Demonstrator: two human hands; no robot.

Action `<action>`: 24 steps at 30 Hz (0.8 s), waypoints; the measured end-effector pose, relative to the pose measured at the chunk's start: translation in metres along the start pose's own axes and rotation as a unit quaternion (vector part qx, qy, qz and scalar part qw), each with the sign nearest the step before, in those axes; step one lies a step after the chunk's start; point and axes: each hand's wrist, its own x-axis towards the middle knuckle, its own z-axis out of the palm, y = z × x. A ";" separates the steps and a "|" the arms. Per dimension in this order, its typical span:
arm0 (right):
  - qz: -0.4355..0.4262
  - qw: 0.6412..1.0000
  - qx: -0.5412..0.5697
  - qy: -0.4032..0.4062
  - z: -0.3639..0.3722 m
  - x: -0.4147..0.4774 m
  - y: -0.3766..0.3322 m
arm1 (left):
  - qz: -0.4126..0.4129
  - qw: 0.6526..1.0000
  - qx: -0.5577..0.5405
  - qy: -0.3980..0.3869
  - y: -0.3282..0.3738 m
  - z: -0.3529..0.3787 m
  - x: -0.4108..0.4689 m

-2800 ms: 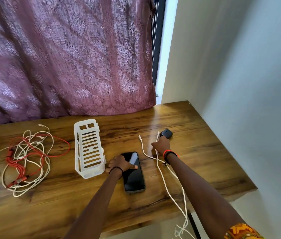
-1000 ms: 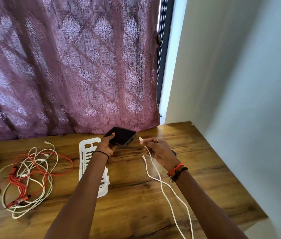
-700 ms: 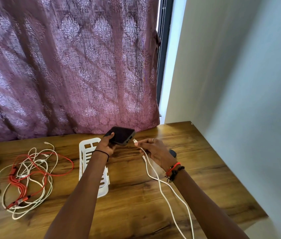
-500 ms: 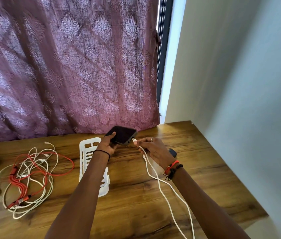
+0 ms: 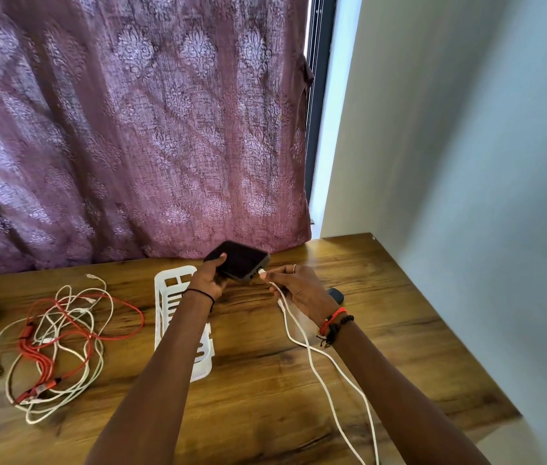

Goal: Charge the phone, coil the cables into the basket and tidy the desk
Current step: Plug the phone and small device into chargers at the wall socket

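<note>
White charging cable (image 5: 288, 322) runs up from the near tabletop (image 5: 265, 397) edge to the right grip (image 5: 294, 283), which pinches its plug (image 5: 261, 272). The plug now touches the phone (image 5: 242, 260) end, closer than a moment ago; can't tell if seated. Left grip (image 5: 210, 276) curls round the phone, raised off the tabletop above the white basket (image 5: 164, 307). Cable tangle (image 5: 60, 333) at left, unmoved.

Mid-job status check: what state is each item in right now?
Phone, held above the desk, gripped by left hand.
Charging cable plug, pinched by right hand at the phone's port; seating unclear.
Basket, on the desk, no cables visible inside.
Red and white cables, loose tangle on desk.
</note>
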 end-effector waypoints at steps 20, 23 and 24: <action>-0.021 0.998 0.036 0.046 0.006 0.011 0.026 | 0.114 0.987 0.115 -0.002 0.005 0.009 0.010; -0.024 0.998 0.041 0.031 0.003 0.011 0.032 | 0.119 0.985 0.123 -0.003 0.006 0.011 0.012; -0.023 0.999 0.033 0.020 0.001 0.012 0.034 | 0.119 0.985 0.122 0.002 0.005 0.012 0.013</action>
